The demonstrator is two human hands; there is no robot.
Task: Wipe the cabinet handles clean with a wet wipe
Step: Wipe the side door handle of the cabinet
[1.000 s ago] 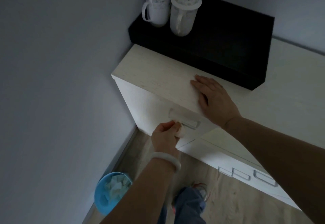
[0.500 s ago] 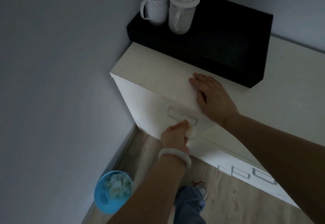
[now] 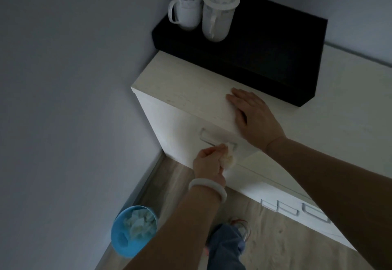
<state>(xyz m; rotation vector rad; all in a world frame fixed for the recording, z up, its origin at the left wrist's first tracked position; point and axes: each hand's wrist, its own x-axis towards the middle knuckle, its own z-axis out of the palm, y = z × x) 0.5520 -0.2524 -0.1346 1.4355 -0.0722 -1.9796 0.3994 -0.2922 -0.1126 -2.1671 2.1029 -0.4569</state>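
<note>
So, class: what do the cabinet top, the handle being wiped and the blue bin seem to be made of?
Cabinet top: probably wood-look laminate, matt, with faint pale grain streaks.
Handle: likely metal or plastic; thin bar, dim light leaves it open.
Bin: looks like plastic, smooth, evenly blue.

My right hand [image 3: 253,114] rests flat on the pale cabinet top [image 3: 191,87], just in front of the black box [image 3: 265,53], which carries two lidded white cups [image 3: 203,8] at its left end.
</note>
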